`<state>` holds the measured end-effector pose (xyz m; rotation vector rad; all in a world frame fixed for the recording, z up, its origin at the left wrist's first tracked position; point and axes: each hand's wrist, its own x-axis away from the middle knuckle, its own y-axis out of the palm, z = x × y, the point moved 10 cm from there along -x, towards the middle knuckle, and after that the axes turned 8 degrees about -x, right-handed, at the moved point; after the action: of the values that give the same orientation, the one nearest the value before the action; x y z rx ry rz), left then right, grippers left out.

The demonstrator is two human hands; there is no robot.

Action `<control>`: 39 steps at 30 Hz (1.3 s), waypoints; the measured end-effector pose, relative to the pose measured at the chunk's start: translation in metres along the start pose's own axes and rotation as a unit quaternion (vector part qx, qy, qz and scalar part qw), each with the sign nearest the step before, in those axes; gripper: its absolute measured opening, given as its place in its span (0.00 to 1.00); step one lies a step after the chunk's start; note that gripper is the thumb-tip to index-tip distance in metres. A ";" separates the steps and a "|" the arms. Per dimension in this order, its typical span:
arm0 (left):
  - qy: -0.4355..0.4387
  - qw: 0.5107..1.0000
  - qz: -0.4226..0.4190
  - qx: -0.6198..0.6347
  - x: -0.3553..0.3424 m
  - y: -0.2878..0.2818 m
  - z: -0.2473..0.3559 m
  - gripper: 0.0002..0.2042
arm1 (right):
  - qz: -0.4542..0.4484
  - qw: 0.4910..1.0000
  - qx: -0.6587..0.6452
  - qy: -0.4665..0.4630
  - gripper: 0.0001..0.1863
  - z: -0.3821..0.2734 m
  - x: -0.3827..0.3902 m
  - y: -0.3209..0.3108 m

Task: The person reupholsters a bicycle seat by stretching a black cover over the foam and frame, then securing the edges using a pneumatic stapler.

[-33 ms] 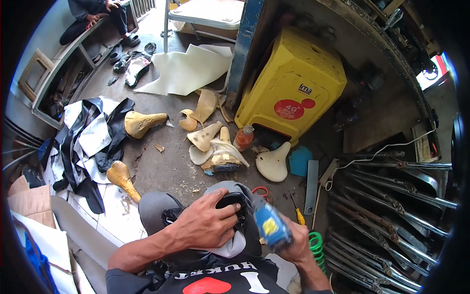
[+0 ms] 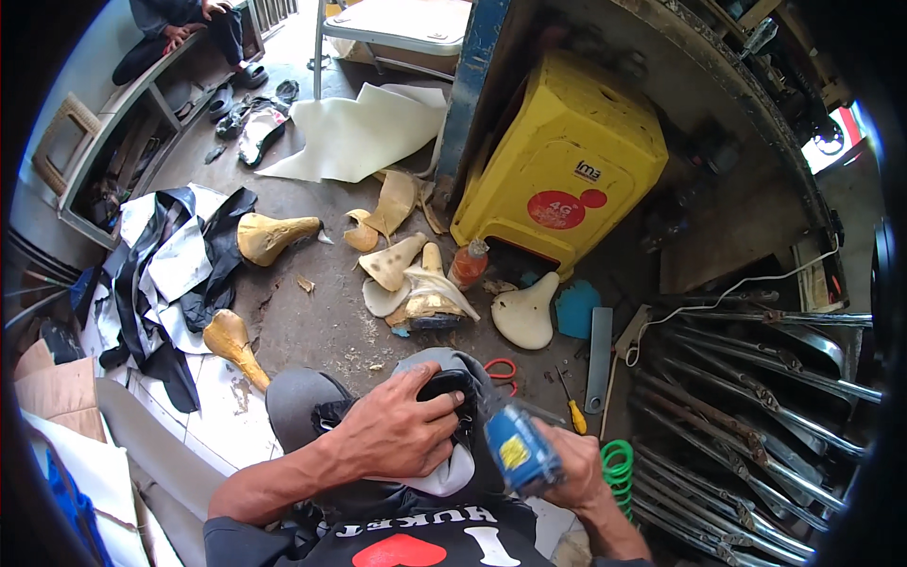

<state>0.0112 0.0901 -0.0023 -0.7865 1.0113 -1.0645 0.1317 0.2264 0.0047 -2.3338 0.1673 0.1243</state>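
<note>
My left hand (image 2: 392,425) is closed around a black-covered bicycle saddle (image 2: 442,383) held against my lap, fingers curled over its edge. A pale underside or flap of it shows below the fingers. In my right hand (image 2: 574,468) is a blue staple gun (image 2: 520,449) with a yellow patch, its nose beside the saddle. A green coiled air hose (image 2: 617,468) hangs next to that hand. Whether the nose touches the saddle, I cannot tell. Red-handled scissors (image 2: 501,373) and a yellow-handled screwdriver (image 2: 575,414) lie on the floor just beyond.
Bare saddle foams (image 2: 525,317) and a bottle of orange liquid (image 2: 469,265) stand ahead, before a yellow plastic stool (image 2: 576,151). Black and white sheet scraps (image 2: 179,274) lie left. Metal frames (image 2: 756,425) crowd the right. Another person (image 2: 179,38) sits far left.
The staple gun and my right hand have shifted slightly, with the tool a little lower and to the left. The hose coil has swung a little. My left hand keeps its place.
</note>
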 end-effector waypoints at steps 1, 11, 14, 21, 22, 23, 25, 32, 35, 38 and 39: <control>0.004 1.000 -0.002 0.003 -0.001 0.000 0.000 0.13 | -0.067 0.997 0.043 -0.008 0.35 -0.010 0.000 0.000; 0.022 0.998 0.033 0.043 0.003 -0.002 -0.003 0.16 | -0.268 0.945 0.188 -0.024 0.35 -0.039 -0.039 0.013; 0.049 0.996 0.028 0.066 0.004 -0.001 -0.004 0.15 | -0.331 0.917 0.216 0.046 0.32 -0.041 -0.047 0.022; 0.048 0.982 0.058 0.174 -0.001 0.000 -0.017 0.17 | -0.372 0.882 0.252 0.140 0.24 -0.032 -0.056 0.020; 0.006 0.969 0.088 0.230 0.006 -0.001 -0.020 0.19 | -0.372 0.881 0.254 0.148 0.24 -0.031 -0.055 0.019; -0.037 0.951 0.115 0.285 0.011 -0.002 -0.028 0.21 | -0.371 0.879 0.265 0.139 0.23 -0.030 -0.056 0.019; -0.032 0.947 0.140 0.287 0.004 -0.005 -0.032 0.23 | -0.372 0.876 0.277 0.134 0.23 -0.030 -0.058 0.020; 0.006 0.960 0.128 0.250 0.001 0.005 -0.026 0.30 | -0.369 0.865 0.319 0.117 0.23 -0.022 -0.061 0.023; 0.014 0.956 0.150 0.252 0.003 0.005 -0.024 0.30 | -0.380 0.861 0.306 0.145 0.14 -0.019 -0.059 0.023; 0.026 0.960 0.140 0.240 0.001 0.004 -0.022 0.30 | -0.383 0.859 0.304 0.149 0.13 -0.009 -0.058 0.025; 0.018 0.960 0.139 0.241 0.000 0.004 -0.025 0.30 | -0.378 0.861 0.305 0.150 0.13 -0.004 -0.057 0.025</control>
<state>-0.0109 0.0905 -0.0143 -0.2214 0.8146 -1.0232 0.0712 0.2107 -0.0020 -1.6169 -0.4974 -0.6034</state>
